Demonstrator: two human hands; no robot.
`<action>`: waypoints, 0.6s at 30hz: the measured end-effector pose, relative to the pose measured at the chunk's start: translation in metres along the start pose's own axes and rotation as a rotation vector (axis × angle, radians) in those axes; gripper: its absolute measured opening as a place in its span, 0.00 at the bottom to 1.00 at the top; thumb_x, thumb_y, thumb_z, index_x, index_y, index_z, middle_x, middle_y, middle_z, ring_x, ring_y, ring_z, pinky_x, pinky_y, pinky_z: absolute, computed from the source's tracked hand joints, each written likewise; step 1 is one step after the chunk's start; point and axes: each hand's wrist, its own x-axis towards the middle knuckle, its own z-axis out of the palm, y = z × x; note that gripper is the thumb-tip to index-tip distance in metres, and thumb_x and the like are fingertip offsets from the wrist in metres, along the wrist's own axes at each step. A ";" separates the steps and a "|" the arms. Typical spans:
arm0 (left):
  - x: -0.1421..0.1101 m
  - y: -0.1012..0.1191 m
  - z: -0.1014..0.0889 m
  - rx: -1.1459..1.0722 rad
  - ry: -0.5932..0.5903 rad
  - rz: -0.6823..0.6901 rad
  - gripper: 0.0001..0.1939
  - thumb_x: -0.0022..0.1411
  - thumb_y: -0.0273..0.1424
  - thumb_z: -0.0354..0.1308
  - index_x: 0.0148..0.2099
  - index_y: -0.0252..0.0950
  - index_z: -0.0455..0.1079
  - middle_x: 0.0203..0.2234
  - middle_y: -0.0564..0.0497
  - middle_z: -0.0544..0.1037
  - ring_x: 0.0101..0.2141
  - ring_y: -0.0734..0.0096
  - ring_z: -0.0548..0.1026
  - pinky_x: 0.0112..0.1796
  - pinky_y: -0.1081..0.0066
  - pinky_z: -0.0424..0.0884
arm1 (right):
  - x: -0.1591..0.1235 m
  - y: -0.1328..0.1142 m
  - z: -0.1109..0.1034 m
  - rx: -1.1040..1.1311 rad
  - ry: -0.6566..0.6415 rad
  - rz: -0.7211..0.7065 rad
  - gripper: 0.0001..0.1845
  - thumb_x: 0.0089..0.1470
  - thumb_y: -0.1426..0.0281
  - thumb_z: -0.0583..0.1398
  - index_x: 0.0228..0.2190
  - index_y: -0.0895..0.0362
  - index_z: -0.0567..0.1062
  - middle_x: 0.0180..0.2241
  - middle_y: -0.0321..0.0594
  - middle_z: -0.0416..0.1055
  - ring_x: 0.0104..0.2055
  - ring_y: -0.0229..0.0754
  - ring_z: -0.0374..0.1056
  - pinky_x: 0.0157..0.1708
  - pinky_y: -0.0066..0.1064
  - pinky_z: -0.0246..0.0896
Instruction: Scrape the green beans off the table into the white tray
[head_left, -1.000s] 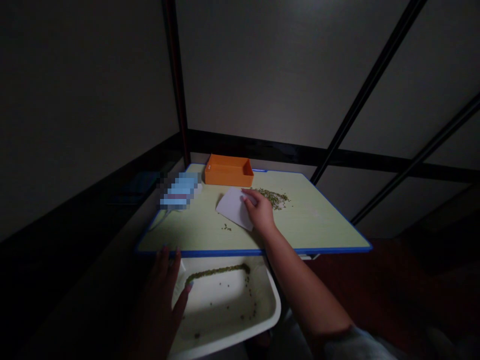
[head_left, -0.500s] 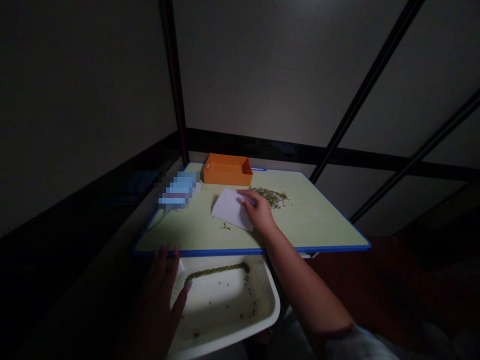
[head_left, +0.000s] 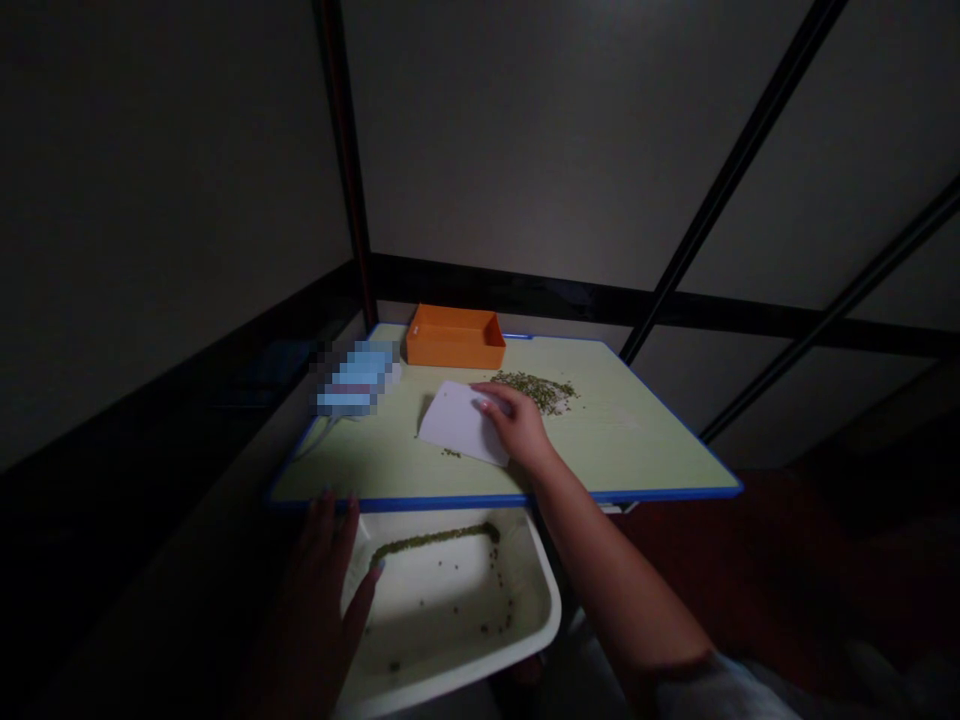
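Observation:
My right hand (head_left: 519,428) grips a white card (head_left: 457,424) between thumb and fingers, tilted over the table top. Small green beans or seeds lie in a loose pile (head_left: 536,392) just beyond that hand. A few more seeds (head_left: 451,453) lie by the card's near edge. My left hand (head_left: 337,570) has its fingers spread at the left side of a white basin (head_left: 551,610), with the thumb over its rim. Inside the basin a line of the same green seeds (head_left: 435,538) runs along the far side, with scattered ones on its floor.
An orange open box (head_left: 455,352) stands at the back of the pale green table (head_left: 637,440), which has a blue edge. A blurred-out blue pack (head_left: 358,380) lies at the table's left. Walls (head_left: 510,150) close in behind and to the left.
The card in my right hand has tipped slightly and shifted a little toward me and to the left. My left hand stays at the basin.

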 end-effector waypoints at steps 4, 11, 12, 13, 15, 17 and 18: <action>-0.001 0.001 -0.001 0.019 -0.008 -0.004 0.34 0.62 0.40 0.44 0.68 0.47 0.36 0.69 0.45 0.45 0.66 0.56 0.50 0.57 0.54 0.66 | -0.001 -0.002 -0.001 0.034 0.025 0.023 0.13 0.52 0.71 0.59 0.40 0.53 0.80 0.45 0.41 0.78 0.48 0.45 0.71 0.52 0.38 0.62; -0.002 0.004 -0.004 -0.007 -0.016 -0.028 0.34 0.62 0.41 0.44 0.67 0.50 0.35 0.69 0.47 0.45 0.66 0.57 0.50 0.57 0.53 0.66 | -0.017 -0.006 -0.021 0.013 0.128 0.033 0.14 0.52 0.68 0.59 0.41 0.53 0.79 0.45 0.40 0.78 0.49 0.45 0.71 0.51 0.37 0.63; -0.002 0.004 -0.004 -0.010 -0.019 -0.032 0.34 0.62 0.41 0.44 0.67 0.50 0.35 0.69 0.47 0.45 0.66 0.57 0.50 0.57 0.53 0.66 | -0.022 -0.006 -0.024 -0.002 0.143 0.035 0.14 0.53 0.68 0.59 0.41 0.54 0.79 0.45 0.41 0.77 0.48 0.45 0.71 0.51 0.37 0.64; -0.002 0.004 -0.004 -0.013 -0.021 -0.037 0.34 0.62 0.42 0.44 0.67 0.50 0.35 0.69 0.47 0.45 0.66 0.56 0.50 0.57 0.52 0.66 | -0.026 -0.006 -0.028 -0.017 0.160 0.034 0.15 0.53 0.67 0.59 0.41 0.54 0.79 0.45 0.41 0.77 0.48 0.45 0.72 0.50 0.37 0.64; -0.002 0.003 -0.004 -0.016 -0.034 -0.045 0.34 0.62 0.42 0.44 0.67 0.51 0.35 0.69 0.47 0.44 0.66 0.56 0.50 0.57 0.52 0.65 | -0.033 -0.005 -0.033 -0.037 0.184 0.034 0.15 0.53 0.67 0.59 0.42 0.54 0.79 0.46 0.41 0.77 0.48 0.46 0.72 0.50 0.38 0.64; -0.003 0.003 -0.004 -0.018 -0.047 -0.050 0.34 0.62 0.41 0.44 0.67 0.50 0.34 0.69 0.47 0.44 0.66 0.56 0.49 0.58 0.51 0.65 | -0.037 -0.003 -0.035 -0.042 0.201 0.044 0.15 0.53 0.67 0.59 0.42 0.54 0.79 0.45 0.42 0.78 0.48 0.46 0.72 0.50 0.38 0.65; -0.003 0.002 -0.004 -0.018 -0.053 -0.048 0.35 0.62 0.41 0.44 0.67 0.50 0.34 0.69 0.47 0.44 0.66 0.56 0.48 0.58 0.51 0.65 | -0.039 -0.001 -0.035 -0.038 0.206 0.052 0.15 0.52 0.67 0.59 0.41 0.54 0.79 0.45 0.42 0.78 0.48 0.46 0.72 0.50 0.38 0.65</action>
